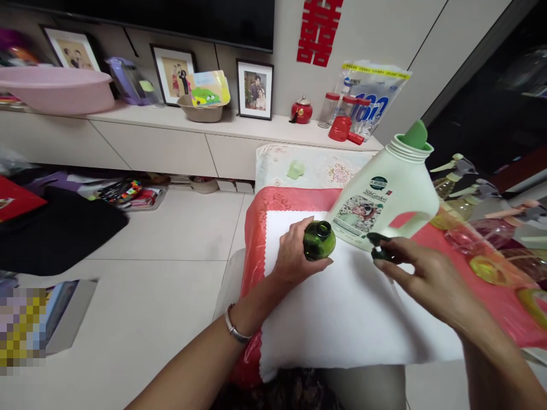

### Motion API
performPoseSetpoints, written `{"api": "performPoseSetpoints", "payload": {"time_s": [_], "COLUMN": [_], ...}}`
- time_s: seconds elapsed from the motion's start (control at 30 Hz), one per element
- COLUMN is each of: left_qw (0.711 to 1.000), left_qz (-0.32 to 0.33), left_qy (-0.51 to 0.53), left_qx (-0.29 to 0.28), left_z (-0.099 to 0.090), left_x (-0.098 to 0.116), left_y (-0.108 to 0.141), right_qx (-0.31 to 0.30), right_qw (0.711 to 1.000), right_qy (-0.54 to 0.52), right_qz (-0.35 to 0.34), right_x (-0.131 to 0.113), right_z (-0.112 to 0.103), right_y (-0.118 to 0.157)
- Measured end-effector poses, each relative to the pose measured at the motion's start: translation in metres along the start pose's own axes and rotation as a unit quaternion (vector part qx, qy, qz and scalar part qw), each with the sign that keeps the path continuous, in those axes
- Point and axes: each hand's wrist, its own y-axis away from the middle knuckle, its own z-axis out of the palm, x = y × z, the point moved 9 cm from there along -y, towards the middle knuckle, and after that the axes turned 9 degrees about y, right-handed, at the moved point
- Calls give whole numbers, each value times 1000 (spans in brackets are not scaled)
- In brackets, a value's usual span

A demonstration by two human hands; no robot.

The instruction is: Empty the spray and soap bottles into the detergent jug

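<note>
My left hand (294,250) is wrapped round a green bottle (318,249) whose open neck faces up, over a white cloth (337,319). Held in the fingertips of my right hand (410,267) is a dark pump head (378,246), apart from the bottle; whether a tube hangs from it is hard to make out. Just behind both hands stands a large pale green detergent jug (367,199) with its cap off and a green spout at the mouth. A small light green cap (295,169) lies on the flowered cloth farther back.
Several spray bottles (482,228) line the right side of the red table cover (294,197). A low cabinet (171,139) at the back bears a pink basin (60,94), picture frames, red-lidded jars and a plastic bag (371,94). A box of books (47,319) is on the floor at left.
</note>
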Motion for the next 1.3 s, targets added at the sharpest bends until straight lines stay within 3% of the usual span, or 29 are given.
{"api": "performPoseSetpoints", "payload": {"time_s": [0.13,0.23,0.43,0.8,0.9,0.97,1.07,1.13,1.2,1.3], "left_qw": [1000,1000,1000,1000,1000,1000,1000,1000,1000,1000], "left_qz": [1,-9,-9,-15,-12,-13,-15,-13,-10,-9], "left_qy": [5,9,10,14,12,11,15,15,12,6], "left_qx": [0,-1,4,4,4,5,8,9,11,10], "left_z": [-1,-1,-2,-2,-3,-3,-2,-2,-2,-2], "left_x": [1,0,0,2,2,1,-1,-1,0,1], "left_y": [0,1,0,1,0,0,0,1,1,1], "right_qx": [-154,-203,-204,-119,-86,-45,109,231,308,325], "right_qw": [978,966,964,981,988,995,994,967,932,913], "right_qy": [121,144,159,151,127,93,7,-68,-122,-170], "right_qz": [69,73,60,24,1,-10,23,88,146,178], "right_x": [16,12,7,10,10,11,26,48,69,88], "right_z": [48,65,79,91,84,68,19,-15,-35,-41], "right_y": [0,-1,-2,6,8,10,16,25,31,23]}}
